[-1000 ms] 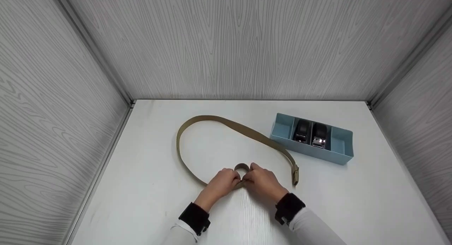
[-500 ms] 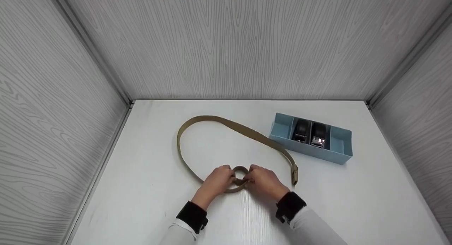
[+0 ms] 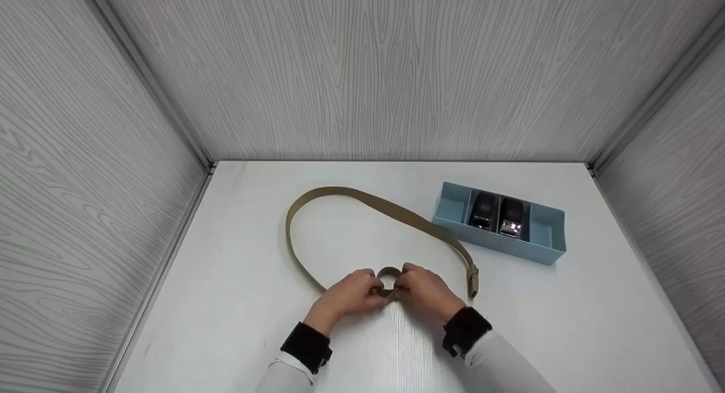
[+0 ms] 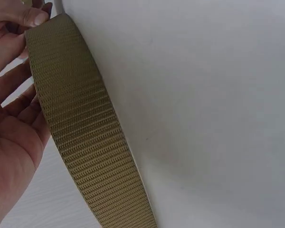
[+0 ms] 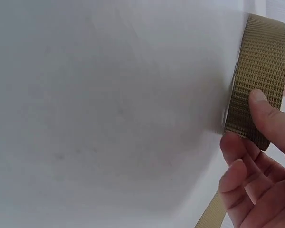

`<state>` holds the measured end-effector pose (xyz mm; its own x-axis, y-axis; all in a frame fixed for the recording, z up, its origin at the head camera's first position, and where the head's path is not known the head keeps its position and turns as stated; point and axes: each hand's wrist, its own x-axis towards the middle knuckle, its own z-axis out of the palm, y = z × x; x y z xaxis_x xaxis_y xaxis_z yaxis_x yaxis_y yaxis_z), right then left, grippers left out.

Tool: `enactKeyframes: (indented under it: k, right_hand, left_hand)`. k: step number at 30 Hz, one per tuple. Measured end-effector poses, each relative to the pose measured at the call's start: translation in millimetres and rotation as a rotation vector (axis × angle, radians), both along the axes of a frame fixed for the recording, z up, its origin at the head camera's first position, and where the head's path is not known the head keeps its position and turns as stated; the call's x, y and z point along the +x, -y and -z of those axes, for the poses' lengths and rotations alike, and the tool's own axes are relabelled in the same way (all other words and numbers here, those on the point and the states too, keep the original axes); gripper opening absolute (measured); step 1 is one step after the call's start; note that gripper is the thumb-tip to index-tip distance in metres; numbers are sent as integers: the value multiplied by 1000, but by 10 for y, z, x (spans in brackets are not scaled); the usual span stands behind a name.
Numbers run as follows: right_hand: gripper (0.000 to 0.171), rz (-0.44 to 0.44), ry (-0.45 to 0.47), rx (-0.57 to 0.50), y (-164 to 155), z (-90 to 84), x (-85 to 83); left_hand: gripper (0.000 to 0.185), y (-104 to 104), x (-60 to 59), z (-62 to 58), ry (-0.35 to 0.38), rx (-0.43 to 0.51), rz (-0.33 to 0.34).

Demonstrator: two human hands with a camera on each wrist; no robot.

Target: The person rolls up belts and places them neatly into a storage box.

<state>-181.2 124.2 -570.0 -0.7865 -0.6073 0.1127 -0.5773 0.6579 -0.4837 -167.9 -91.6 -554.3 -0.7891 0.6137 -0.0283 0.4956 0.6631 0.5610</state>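
Note:
An olive-tan webbing belt (image 3: 396,212) lies on the white table in a wide loop, its buckle (image 3: 473,282) at the right end. The other end is bent into a small ring between both hands. My left hand (image 3: 350,294) holds the ring's left side; in the left wrist view its fingers (image 4: 21,102) are partly hidden behind the strap (image 4: 80,104). At the ring's right side, my right hand (image 3: 426,292) pinches the webbing, with the thumb (image 5: 266,111) on its outer face and fingers curled below, as the right wrist view shows.
A blue divided box (image 3: 501,240) stands at the back right, close to the belt. Two rolled black belts (image 3: 483,207) with shiny buckles sit in its middle compartments. Grey wood-patterned walls (image 3: 362,76) border the table at the back and both sides.
My left hand has shifted slightly left, and its fingers have moved toward the front of the ring, covering part of the strap there. The right hand has stayed nearly in place.

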Motion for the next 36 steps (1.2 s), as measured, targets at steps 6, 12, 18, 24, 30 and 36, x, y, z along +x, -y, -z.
enactKeyframes:
  k: [6, 12, 18, 24, 30, 36]
  right_hand:
    - [5, 27, 18, -14, 11, 12, 3]
    - [7, 28, -103, 51, 49, -22, 54]
    - [11, -87, -137, -30, 113, -46, 61]
    - [14, -68, -93, -26, 110, -22, 39]
    - [13, 30, -62, -11, 81, -36, 12]
    - [11, -39, -31, -37, 88, -38, 21]
  left_hand:
    - [7, -64, 12, 27, -133, -86, -24]
    - [9, -122, 41, 75, -255, -128, -85]
    - [12, -165, 43, 78, -289, -154, -122]
    - [10, -189, 112, 5, -327, -211, -161]
    - [31, -111, 208, -116, -254, -304, -268]
    - [41, -7, 222, -63, 5, -206, -423]
